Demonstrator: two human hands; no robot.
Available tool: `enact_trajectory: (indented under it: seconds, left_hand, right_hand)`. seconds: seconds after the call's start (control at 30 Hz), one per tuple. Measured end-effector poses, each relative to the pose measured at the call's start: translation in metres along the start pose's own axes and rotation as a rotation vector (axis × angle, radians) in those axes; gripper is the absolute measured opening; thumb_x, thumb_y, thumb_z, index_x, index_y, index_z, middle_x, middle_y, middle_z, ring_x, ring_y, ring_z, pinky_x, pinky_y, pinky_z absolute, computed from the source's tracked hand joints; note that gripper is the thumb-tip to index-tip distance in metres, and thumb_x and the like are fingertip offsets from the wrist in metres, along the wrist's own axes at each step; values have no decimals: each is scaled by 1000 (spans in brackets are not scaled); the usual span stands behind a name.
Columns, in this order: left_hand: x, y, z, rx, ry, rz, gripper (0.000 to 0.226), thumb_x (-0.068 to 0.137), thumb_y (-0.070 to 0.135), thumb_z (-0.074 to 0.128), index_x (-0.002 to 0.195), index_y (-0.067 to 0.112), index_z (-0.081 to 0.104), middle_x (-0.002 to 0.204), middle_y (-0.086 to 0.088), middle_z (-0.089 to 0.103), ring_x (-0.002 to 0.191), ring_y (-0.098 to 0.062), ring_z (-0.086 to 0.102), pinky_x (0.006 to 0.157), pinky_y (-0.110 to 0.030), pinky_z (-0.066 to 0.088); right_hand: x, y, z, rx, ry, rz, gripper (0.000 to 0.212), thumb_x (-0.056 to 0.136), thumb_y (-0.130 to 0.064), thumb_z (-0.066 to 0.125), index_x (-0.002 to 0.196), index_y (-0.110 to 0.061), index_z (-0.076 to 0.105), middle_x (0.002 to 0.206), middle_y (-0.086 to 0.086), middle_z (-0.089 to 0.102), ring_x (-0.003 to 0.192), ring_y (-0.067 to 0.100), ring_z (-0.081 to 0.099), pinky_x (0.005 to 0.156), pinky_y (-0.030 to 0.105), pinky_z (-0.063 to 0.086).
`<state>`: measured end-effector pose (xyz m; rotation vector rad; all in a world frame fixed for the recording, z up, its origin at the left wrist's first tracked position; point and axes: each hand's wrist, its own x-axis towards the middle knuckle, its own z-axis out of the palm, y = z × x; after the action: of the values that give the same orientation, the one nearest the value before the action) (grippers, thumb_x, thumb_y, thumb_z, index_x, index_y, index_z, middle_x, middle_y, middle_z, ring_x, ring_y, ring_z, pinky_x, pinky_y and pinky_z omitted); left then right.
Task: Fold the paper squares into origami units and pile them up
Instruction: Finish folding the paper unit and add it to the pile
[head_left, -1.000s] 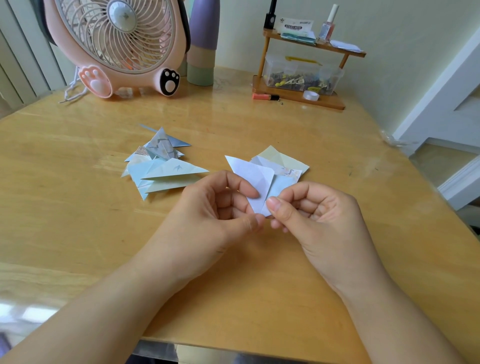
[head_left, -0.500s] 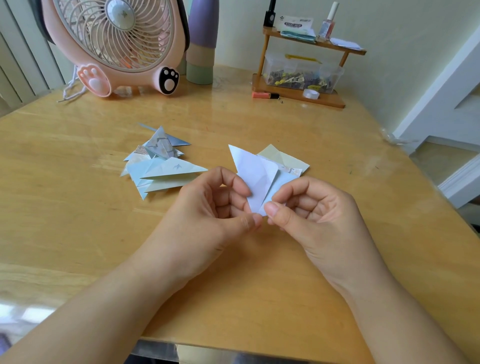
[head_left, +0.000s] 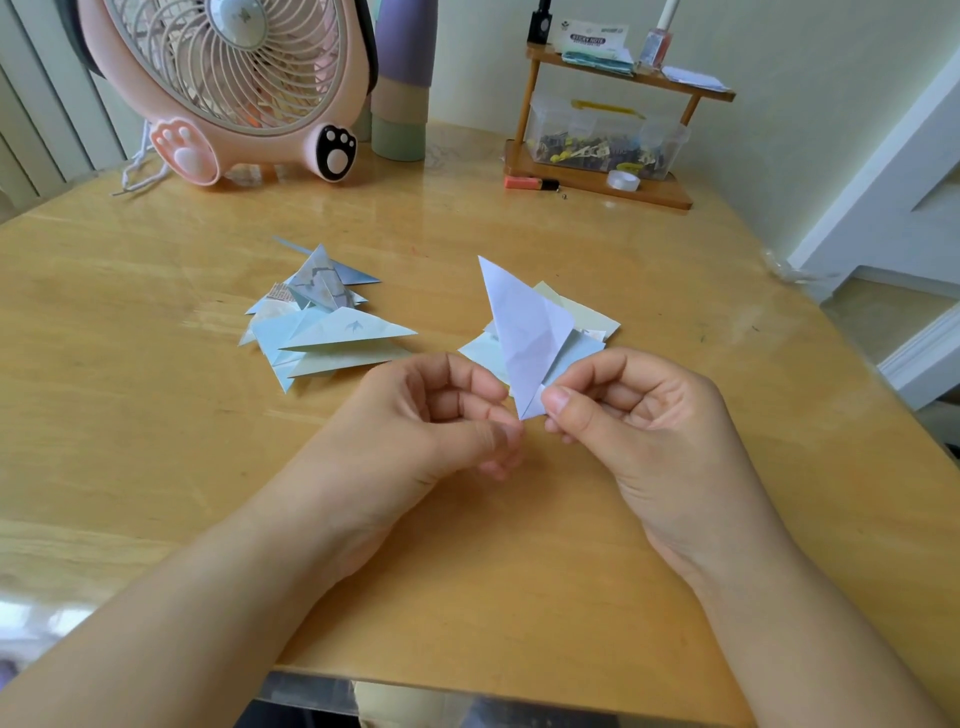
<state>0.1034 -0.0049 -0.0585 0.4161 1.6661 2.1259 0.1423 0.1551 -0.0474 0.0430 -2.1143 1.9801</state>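
Both forearms reach in from below. The right hand (head_left: 639, 415) pinches the paper (head_left: 524, 338) between thumb and forefinger; the left hand (head_left: 431, 415) sits just beside it, fingers curled, blurred at the tips.

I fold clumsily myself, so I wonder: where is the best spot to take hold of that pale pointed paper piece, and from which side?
Probably at its narrow lower tip, from the right, as the right hand pinches the folded paper unit now. There the layers meet in a stiff point, so the wide upper part stands free and uncrushed. The left hand sits curled beside it; whether it touches the paper is unclear.
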Motion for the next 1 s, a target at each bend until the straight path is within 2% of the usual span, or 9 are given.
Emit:
enact_trajectory:
  seconds: [0.1, 0.2, 0.33, 0.47, 0.57, 0.67, 0.73, 1.0]
  left_hand:
    - [-1, 2, 2, 49, -45, -14, 4, 64, 8, 71, 66, 10, 69, 62, -11, 64, 56, -18, 60, 57, -23, 51]
    - [-2, 3, 4, 76, -33, 5, 13, 68, 3, 78, 62, 10, 68, 61, -9, 64, 55, -16, 60, 54, -22, 51]
    - [-1, 2, 5, 112, -1, 32, 15, 78, 0, 66, 65, 5, 65, 59, -9, 64, 52, -15, 59, 52, -19, 48]
    - [-1, 1, 3, 100, -40, 17, 14, 70, 4, 75, 60, 10, 66, 60, -9, 63, 54, -17, 59, 54, -21, 49]
    - [1, -1, 2, 75, -58, 2, 10, 68, 11, 66, 58, 13, 67, 60, -9, 63, 55, -17, 59, 56, -23, 50]
    - [1, -3, 3, 83, -58, 5, 10, 68, 12, 66, 58, 13, 68, 60, -9, 64, 57, -18, 59, 57, -24, 50]
    - [1, -3, 3, 99, -56, 12, 12, 69, 14, 66, 58, 13, 68, 60, -8, 64, 57, -18, 59, 58, -24, 51]
    - [1, -4, 2, 65, -81, -1, 20, 74, 17, 63, 55, 13, 66, 60, -8, 63, 56, -16, 60, 57, -22, 51]
  right_hand:
    - [0, -1, 1, 6, -7, 2, 12, 76, 3, 69, 72, -8, 64, 62, -2, 65, 60, 7, 61, 61, 15, 48]
    - [0, -1, 1, 7, -12, 7, 13, 76, 3, 69, 71, -8, 64, 62, -1, 66, 59, 7, 62, 60, 15, 48]
    - [-1, 0, 2, -8, -19, 3, 15, 76, 3, 69, 70, -9, 63, 61, 1, 66, 59, 8, 62, 60, 15, 48]
    - [-1, 0, 2, -24, -22, -6, 16, 76, 3, 69, 69, -10, 63, 60, 1, 66, 59, 8, 61, 60, 16, 48]
    - [-1, 0, 3, -11, -30, 1, 18, 75, 6, 70, 69, -9, 62, 58, -1, 65, 56, 7, 60, 58, 16, 47]
    - [-1, 2, 2, 1, -23, 12, 21, 69, -1, 76, 69, -14, 60, 59, -1, 64, 57, 10, 60, 58, 17, 48]
    - [-1, 2, 2, -12, -27, 8, 16, 66, -8, 72, 69, -18, 59, 59, -1, 64, 58, 11, 60, 58, 18, 49]
    - [0, 4, 0, -33, -40, 15, 14, 67, -10, 70, 72, -17, 59, 59, -1, 62, 57, 10, 58, 59, 18, 48]
